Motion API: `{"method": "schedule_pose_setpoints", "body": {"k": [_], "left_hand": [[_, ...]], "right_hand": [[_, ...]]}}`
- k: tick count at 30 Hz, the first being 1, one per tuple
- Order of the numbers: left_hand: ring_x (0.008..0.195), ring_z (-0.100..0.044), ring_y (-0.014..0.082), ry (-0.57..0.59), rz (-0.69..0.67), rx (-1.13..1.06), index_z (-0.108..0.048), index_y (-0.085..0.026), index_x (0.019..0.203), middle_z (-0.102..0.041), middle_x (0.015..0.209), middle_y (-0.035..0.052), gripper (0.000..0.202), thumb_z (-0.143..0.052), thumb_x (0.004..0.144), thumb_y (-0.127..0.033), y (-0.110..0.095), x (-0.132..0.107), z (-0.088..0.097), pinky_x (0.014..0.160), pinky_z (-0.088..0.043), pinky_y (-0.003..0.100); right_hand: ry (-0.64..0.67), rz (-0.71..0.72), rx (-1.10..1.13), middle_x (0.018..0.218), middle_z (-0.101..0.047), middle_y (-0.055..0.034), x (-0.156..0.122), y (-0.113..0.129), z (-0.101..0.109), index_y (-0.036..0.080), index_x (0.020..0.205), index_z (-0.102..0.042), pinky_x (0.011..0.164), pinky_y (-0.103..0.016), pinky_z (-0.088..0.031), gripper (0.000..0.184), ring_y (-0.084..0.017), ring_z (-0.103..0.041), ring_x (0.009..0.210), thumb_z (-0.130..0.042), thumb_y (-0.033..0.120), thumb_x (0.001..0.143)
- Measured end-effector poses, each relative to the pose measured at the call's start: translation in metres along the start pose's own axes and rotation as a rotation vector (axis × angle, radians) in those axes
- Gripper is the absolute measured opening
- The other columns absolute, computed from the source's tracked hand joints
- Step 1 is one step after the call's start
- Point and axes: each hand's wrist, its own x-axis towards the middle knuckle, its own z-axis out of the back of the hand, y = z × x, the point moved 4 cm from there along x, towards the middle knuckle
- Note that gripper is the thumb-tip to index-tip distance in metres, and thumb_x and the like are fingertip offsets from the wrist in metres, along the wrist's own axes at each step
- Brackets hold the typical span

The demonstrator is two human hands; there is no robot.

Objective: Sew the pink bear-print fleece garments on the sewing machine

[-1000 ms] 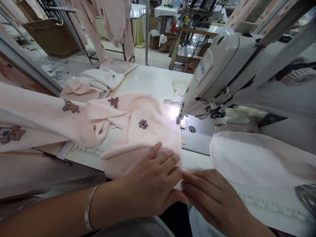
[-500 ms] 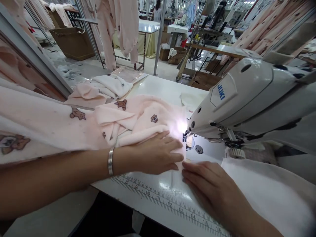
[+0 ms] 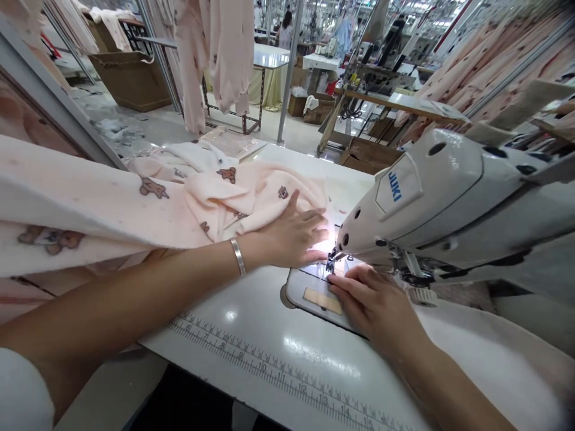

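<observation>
A pale pink fleece cloth point(image 3: 258, 206) with printed brown bears lies bunched on the sewing table, its right end under the bright lamp of a white JUKI sewing machine point(image 3: 417, 185). My left hand point(image 3: 296, 236) rests flat on this end, fingers spread, with a silver bracelet at the wrist. The fingertips are just left of the presser foot point(image 3: 331, 261). My right hand point(image 3: 372, 299) is on the near side of the foot, its fingers drawn together at the tips. Whatever is between them is too small or hidden to make out.
A printed ruler point(image 3: 269, 365) runs along the table's front edge. White cloth point(image 3: 489, 341) lies right of my right forearm. More fabric pieces point(image 3: 188, 157) lie behind the pink cloth. Hanging pink garments point(image 3: 213, 54), a metal pole point(image 3: 290, 78) and a brown carton point(image 3: 132, 81) stand beyond.
My left hand has moved away from me and spread its fingers. The cloth's near edge has shifted back toward the foot, uncovering the machine plate. My right hand has come up to the foot.
</observation>
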Motion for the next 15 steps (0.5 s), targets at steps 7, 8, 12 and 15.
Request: {"method": "schedule_pose_setpoints", "body": {"k": [7,8,12,15], "left_hand": [[0.128,-0.030,0.0516,0.162,0.201,0.076,-0.047,-0.017,0.132,-0.030,0.144,0.0272,0.080,-0.051,0.073,-0.072,-0.105,-0.095,0.008,0.085,-0.033,0.072],[0.121,-0.040,0.0514,0.179,0.173,0.064,-0.054,-0.019,0.124,-0.038,0.140,0.0266,0.070,-0.055,0.073,-0.068,-0.122,-0.105,0.015,0.076,-0.043,0.065],[0.080,-0.064,0.0258,0.284,-0.042,-0.057,-0.067,-0.017,0.090,-0.067,0.099,0.0139,0.020,-0.058,0.083,-0.033,-0.136,-0.094,0.046,0.058,-0.049,0.033],[0.077,-0.060,0.0175,0.142,-0.053,-0.128,-0.065,-0.018,0.092,-0.065,0.092,0.0062,0.018,-0.048,0.089,-0.025,-0.100,-0.068,0.057,0.066,-0.049,0.030]], "right_hand": [[-0.012,0.122,0.154,0.122,-0.058,-0.0123,-0.020,0.057,0.025,0.014,0.117,-0.055,0.091,-0.036,-0.048,0.029,-0.022,-0.050,0.118,-0.048,0.014,0.088],[0.004,0.148,0.174,0.123,-0.057,-0.0123,-0.028,0.067,0.024,0.014,0.116,-0.055,0.094,-0.037,-0.048,0.029,-0.023,-0.047,0.122,-0.047,0.014,0.088],[0.026,0.090,0.129,0.109,-0.063,-0.0137,-0.057,0.090,0.022,0.011,0.116,-0.053,0.082,-0.033,-0.055,0.031,-0.022,-0.059,0.107,-0.045,0.024,0.089],[0.031,0.053,0.123,0.097,-0.066,-0.0102,-0.067,0.097,0.032,0.015,0.115,-0.054,0.072,-0.028,-0.057,0.028,-0.019,-0.065,0.088,-0.045,0.025,0.090]]}}
